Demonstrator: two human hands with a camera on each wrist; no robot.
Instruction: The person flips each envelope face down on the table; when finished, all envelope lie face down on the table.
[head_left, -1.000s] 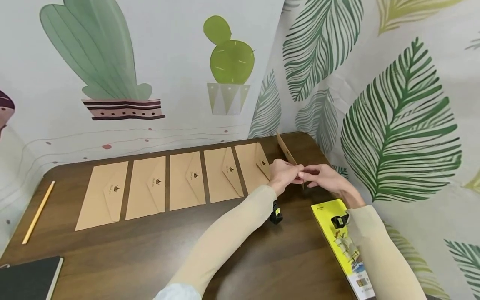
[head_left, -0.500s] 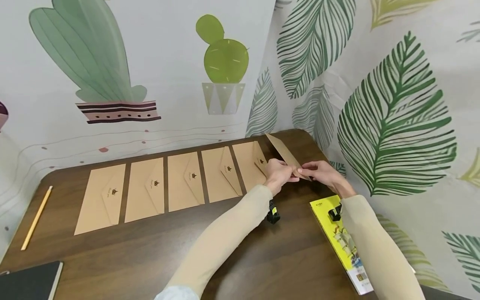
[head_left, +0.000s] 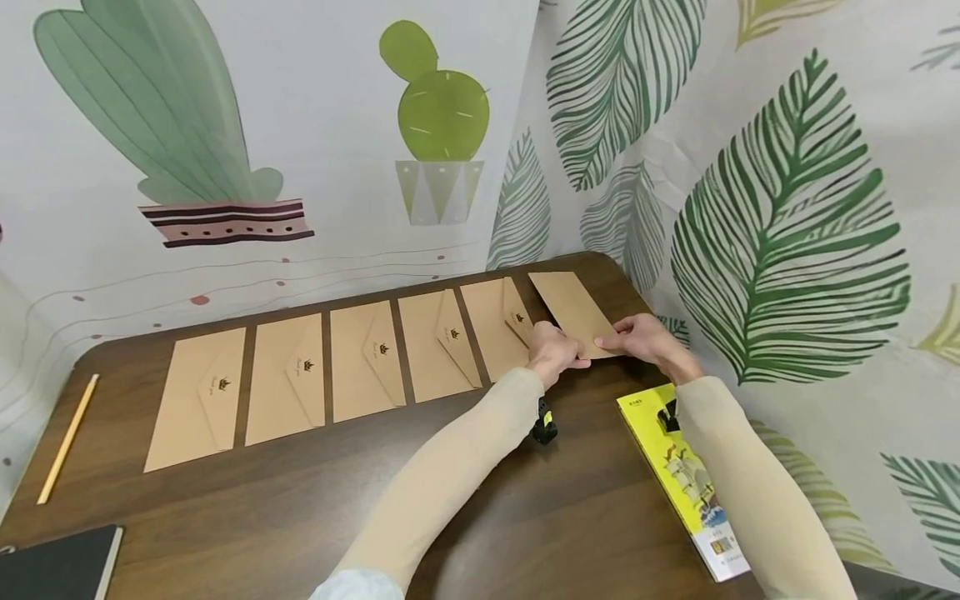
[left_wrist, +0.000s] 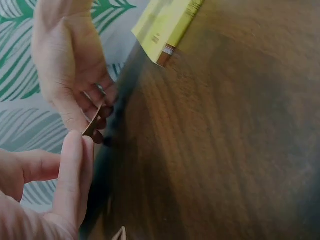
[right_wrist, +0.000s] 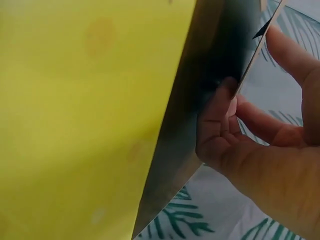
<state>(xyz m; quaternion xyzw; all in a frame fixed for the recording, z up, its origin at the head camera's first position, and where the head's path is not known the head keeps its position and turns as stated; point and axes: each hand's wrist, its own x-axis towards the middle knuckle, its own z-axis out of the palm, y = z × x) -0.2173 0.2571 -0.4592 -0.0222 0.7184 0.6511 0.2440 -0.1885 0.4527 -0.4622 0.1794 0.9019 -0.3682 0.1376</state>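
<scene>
A brown kraft envelope (head_left: 572, 302) is held between both hands near the table's back right corner, its plain face toward the head camera. My left hand (head_left: 555, 348) pinches its near left corner, and my right hand (head_left: 648, 340) pinches the near right corner between thumb and fingers. In the left wrist view the envelope (left_wrist: 93, 123) appears as a thin edge between the two hands; the right wrist view also catches the envelope (right_wrist: 257, 52) edge-on. Left of it lie several like envelopes (head_left: 366, 379) in a row, flaps to the right, each with a small crown print.
A yellow book (head_left: 663, 450) lies under my right forearm. On the far left are a pencil (head_left: 67, 437) and a black notebook (head_left: 56, 567). Patterned wall coverings (head_left: 330, 125) border the brown table (head_left: 300, 500) at the back and right.
The held envelope has turned from nearly edge-on to flatter, so its plain face shows. Both hands still pinch its near end. The row of envelopes has kept its arrangement.
</scene>
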